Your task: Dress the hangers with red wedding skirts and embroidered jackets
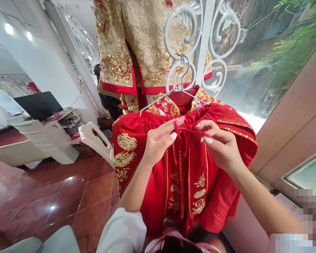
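A red garment with gold embroidery (152,196) hangs in front of me on wire hangers (158,101), hooked to white scrolled ironwork. At its gathered waist a thin red drawstring (193,131) is stretched between both hands. My left hand (162,138) is closed, pinching one part of the string between thumb and fingers near the middle of the waist. My right hand (218,140) grips another stretch of it to the right, fingertips pressed together. Loose string ends dangle below the left fingers. Behind the red garment shows an embroidered red-and-gold collar (171,105).
A beige, gold-beaded garment (147,45) hangs above and behind. White ironwork (205,42) stands before a window on the right. A white chair (94,140), a desk (55,133) with a black monitor (38,105), and pale green chair backs (60,240) are at left.
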`<state>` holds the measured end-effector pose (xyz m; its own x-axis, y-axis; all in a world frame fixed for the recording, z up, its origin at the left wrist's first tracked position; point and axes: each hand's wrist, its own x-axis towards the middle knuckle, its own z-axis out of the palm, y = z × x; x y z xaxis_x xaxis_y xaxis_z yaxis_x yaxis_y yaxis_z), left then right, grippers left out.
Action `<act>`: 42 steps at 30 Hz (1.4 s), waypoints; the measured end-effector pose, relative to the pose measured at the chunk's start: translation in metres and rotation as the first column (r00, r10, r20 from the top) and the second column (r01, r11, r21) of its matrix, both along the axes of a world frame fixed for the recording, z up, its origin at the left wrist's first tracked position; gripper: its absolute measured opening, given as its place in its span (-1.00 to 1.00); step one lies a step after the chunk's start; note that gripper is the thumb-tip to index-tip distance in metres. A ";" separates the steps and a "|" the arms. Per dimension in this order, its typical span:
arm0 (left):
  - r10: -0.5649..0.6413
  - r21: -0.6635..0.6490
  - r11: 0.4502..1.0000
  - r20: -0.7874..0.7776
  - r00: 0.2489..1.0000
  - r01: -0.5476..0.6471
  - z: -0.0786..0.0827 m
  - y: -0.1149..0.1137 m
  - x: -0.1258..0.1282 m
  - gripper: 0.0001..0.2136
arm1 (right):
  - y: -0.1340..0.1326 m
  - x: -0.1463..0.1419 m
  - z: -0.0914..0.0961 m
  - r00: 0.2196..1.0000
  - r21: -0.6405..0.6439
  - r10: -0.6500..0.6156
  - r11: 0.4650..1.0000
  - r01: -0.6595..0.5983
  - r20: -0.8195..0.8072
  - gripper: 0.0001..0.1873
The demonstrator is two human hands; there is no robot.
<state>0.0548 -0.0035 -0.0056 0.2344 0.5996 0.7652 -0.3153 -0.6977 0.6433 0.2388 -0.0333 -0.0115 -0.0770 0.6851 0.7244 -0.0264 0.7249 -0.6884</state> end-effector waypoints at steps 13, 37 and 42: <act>-0.062 -0.286 0.946 0.299 0.952 0.152 0.007 0.016 0.004 -0.64 | 0.041 -0.020 0.018 0.901 -0.127 0.216 0.951 -0.281 -0.375 -0.77; 0.148 -0.297 0.950 0.171 0.974 -0.093 -0.015 0.007 -0.013 -0.75 | 0.027 0.009 -0.003 0.901 -0.272 0.227 0.901 -0.339 -0.371 -0.65; 0.155 -0.408 0.909 0.152 0.976 -0.081 -0.009 0.013 -0.013 -0.67 | 0.030 0.005 0.007 0.880 -0.385 0.090 0.875 -0.293 -0.466 -0.56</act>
